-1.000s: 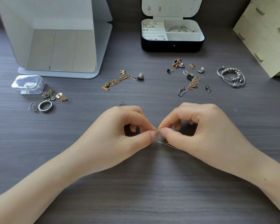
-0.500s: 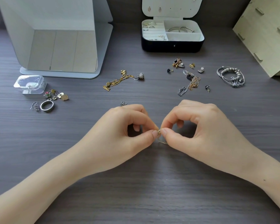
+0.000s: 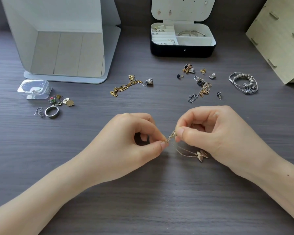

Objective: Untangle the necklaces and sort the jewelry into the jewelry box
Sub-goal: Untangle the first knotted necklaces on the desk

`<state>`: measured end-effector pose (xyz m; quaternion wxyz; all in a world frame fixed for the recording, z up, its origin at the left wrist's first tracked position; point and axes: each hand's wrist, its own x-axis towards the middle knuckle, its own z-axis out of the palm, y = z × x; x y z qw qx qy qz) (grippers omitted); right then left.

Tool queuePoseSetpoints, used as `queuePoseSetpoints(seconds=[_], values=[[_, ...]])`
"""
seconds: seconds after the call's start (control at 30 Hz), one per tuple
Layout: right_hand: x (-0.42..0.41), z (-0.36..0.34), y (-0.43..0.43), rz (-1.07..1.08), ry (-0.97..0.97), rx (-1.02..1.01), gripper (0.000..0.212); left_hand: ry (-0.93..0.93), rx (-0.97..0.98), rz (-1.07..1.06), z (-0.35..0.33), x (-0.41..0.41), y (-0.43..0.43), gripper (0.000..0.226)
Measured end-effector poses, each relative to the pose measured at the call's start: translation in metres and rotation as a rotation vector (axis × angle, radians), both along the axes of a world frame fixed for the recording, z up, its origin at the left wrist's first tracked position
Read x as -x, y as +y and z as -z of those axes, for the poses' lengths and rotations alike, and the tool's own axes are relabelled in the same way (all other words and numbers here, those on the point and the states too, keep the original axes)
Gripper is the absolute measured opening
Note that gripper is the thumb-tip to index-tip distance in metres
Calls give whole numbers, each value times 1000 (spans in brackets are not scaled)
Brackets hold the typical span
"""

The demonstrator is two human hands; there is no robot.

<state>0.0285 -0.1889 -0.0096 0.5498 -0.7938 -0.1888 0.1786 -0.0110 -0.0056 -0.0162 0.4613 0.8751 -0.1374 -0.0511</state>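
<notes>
I am pinching a fine gold necklace between both hands, just above the surface. My left hand is curled, thumb and forefinger nipping one end of the clasp piece. My right hand is curled likewise and nipping the other end, the two sets of fingertips almost touching. The rest of the chain is drooping under my right thumb onto the surface, and its leaf-like pendant is lying just beside the heel of that hand.

I am judging this to be work on the clasp, or on a knot at it. To do it well I am aiming for a light hold, easing links apart rather than tugging, since the chain looks thin enough to kink. The slack should lie loose so nothing tightens. The box is standing open well beyond my right hand, with a gold tangle and a mixed tangle lying between it and my hands.

I am reading no brand, label or writing anywhere.
</notes>
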Motion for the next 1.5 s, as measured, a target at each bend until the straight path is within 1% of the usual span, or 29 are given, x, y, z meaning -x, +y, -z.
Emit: queuePoseSetpoints(seconds=[0.23, 0.33, 0.4, 0.6, 0.77, 0.9, 1.03, 1.17, 1.27, 1.37, 1.43, 1.5], values=[[0, -2, 1, -4, 34, 2, 8, 45, 78, 4, -4, -2, 1, 7], [1, -3, 2, -29, 49, 4, 9, 37, 106, 13, -4, -2, 1, 18], [2, -2, 2, -48, 43, 3, 9, 22, 118, 3, -4, -2, 1, 20], [4, -4, 4, -78, -59, 84, 9, -34, 73, 3, -3, 0, 0, 7], [2, -3, 1, -36, -76, 84, 9, 18, 104, -43, -5, -1, 0, 8], [0, -5, -1, -21, -47, 56, 9, 33, 129, -52, -4, -2, 1, 9], [0, -5, -1, -19, -4, 48, 9, 95, 221, -92, -5, -3, 2, 6], [0, -4, 0, -14, 13, 59, 9, 202, 379, -124, -7, -2, 1, 6], [2, -3, 2, -2, 22, 45, 9, 229, 422, -148, -6, -2, 1, 10], [4, -3, 5, 22, 60, -18, 6, 233, 451, -151, -5, -2, 1, 23], [4, -4, 7, 51, 96, -85, 11, 257, 483, -149, -5, -3, 0, 24], [4, -5, 9, 75, 138, -141, 15, 321, 564, -136, -6, -3, -2, 19]])
